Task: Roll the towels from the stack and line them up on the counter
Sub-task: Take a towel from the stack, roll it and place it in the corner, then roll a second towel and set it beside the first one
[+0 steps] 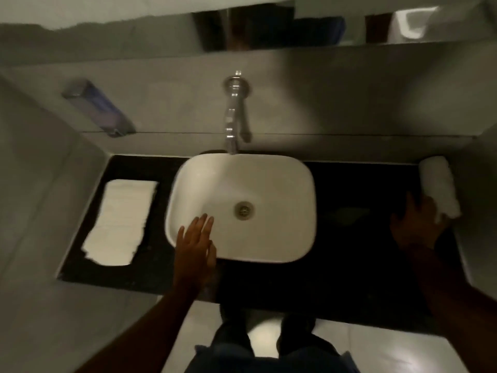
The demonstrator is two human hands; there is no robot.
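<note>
- Right hand [415,224] grips the near end of the rolled towel [438,185], far right on the counter [349,265].
- Left hand [197,239], fingers spread and empty, hovers over the sink [295,249] rim.
- Towel stack [119,222] lies left.
- Risk: letting go carelessly could loosen the roll.

White towel stack [118,220] lies flat far left; rolled towel [438,184] far right.

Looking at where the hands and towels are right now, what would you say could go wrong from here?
The rolled towel lies at the far right end of the dark counter, its near end under the right hand; it may loosen on release. The left hand hovers open over the sink rim, so towels carried across from the stack could dip into the basin.
</note>
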